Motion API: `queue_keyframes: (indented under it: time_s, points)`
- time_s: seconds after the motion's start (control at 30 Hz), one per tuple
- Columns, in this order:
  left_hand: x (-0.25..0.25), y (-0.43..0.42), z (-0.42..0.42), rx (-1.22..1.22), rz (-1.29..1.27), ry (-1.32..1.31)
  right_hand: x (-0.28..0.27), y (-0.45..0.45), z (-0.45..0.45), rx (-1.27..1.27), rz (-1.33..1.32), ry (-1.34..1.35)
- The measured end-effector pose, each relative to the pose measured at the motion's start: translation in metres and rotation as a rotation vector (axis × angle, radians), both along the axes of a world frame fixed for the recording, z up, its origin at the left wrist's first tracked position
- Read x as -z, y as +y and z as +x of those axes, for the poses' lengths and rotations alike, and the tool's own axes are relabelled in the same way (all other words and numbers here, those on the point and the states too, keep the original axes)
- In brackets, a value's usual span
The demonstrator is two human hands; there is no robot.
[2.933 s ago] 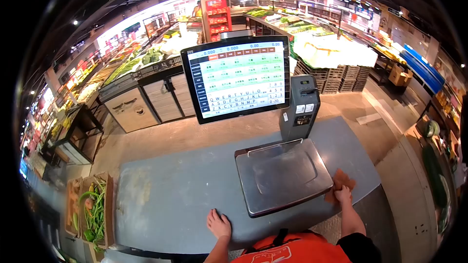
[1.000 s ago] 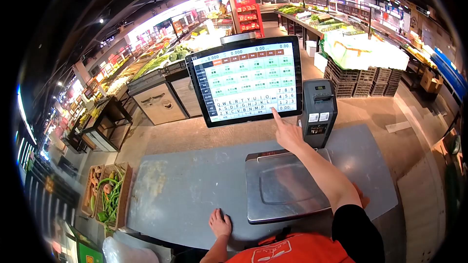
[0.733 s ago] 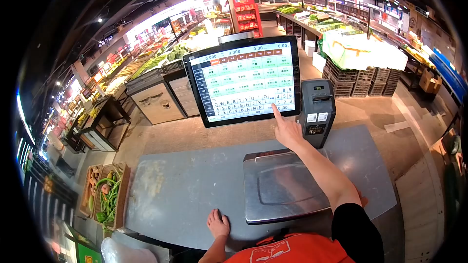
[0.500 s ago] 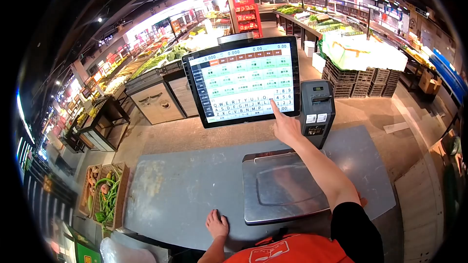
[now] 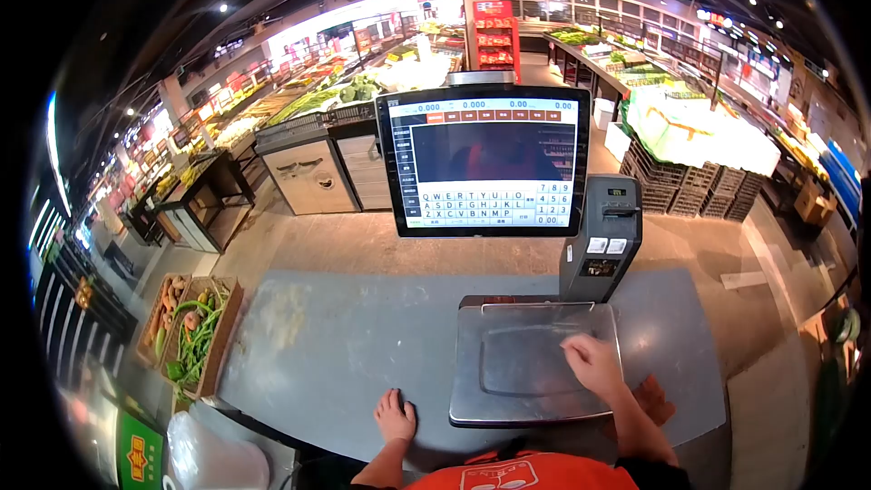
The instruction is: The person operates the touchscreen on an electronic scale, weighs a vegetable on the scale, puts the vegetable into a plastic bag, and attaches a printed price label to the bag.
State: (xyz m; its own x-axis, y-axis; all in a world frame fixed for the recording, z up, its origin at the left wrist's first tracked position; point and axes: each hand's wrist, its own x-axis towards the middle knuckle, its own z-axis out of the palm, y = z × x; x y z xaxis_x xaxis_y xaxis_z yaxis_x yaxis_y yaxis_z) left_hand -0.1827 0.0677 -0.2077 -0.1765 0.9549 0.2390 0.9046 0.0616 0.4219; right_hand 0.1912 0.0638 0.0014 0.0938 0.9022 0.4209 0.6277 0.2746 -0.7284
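Observation:
My left hand (image 5: 396,416) lies on the grey table (image 5: 336,345), left of the scale, fingers stretched out and holding nothing. Over the right part of the metal scale pan (image 5: 517,367) is my right hand (image 5: 592,363), its fingers curled in with nothing seen in them. Whether it touches the pan I cannot tell. Behind the scale stands a touchscreen (image 5: 485,163) with a keyboard, a number pad and a dark panel in its middle. A black label printer (image 5: 601,236) stands at the screen's right.
Wicker baskets of vegetables (image 5: 198,336) sit at the table's left end. A roll of clear plastic bags (image 5: 213,454) is at the lower left. A reddish-brown item (image 5: 655,399) lies by my right forearm. Vegetable stands and stacked black crates (image 5: 653,168) are farther back.
My right hand has drawn back from the screen's keypad to above the scale, its pointing finger now curled. The screen's green item grid has turned dark. The view has shifted slightly.

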Motion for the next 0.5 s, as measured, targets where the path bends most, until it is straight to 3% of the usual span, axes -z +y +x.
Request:
queue_keyframes:
  time_s: [0.13, 0.2, 0.27, 0.3, 0.4, 0.5]
  points:
    - [0.002, 0.0, -0.001, 0.001, 0.025, 0.014, 0.052, -0.06, 0.062, 0.388, 0.042, 0.248]
    - [0.0, -0.002, -0.001, -0.005, 0.005, 0.009, 0.098, -0.089, 0.108, 0.602, 0.146, 0.059]
    - [-0.007, 0.0, 0.001, 0.001, -0.029, -0.011, 0.097, -0.127, 0.115, 0.763, -0.188, 0.076]
    - [-0.007, -0.002, 0.002, -0.001, -0.023, -0.008, 0.112, -0.143, 0.118, 0.798, -0.268, -0.047]
    - [-0.006, -0.001, 0.001, 0.007, 0.005, 0.014, 0.203, -0.194, 0.125, 0.745, -0.4, -0.373]
    - [0.002, 0.0, 0.0, 0.02, 0.026, 0.032, 0.198, -0.203, 0.076, 0.875, -0.476, -0.541]
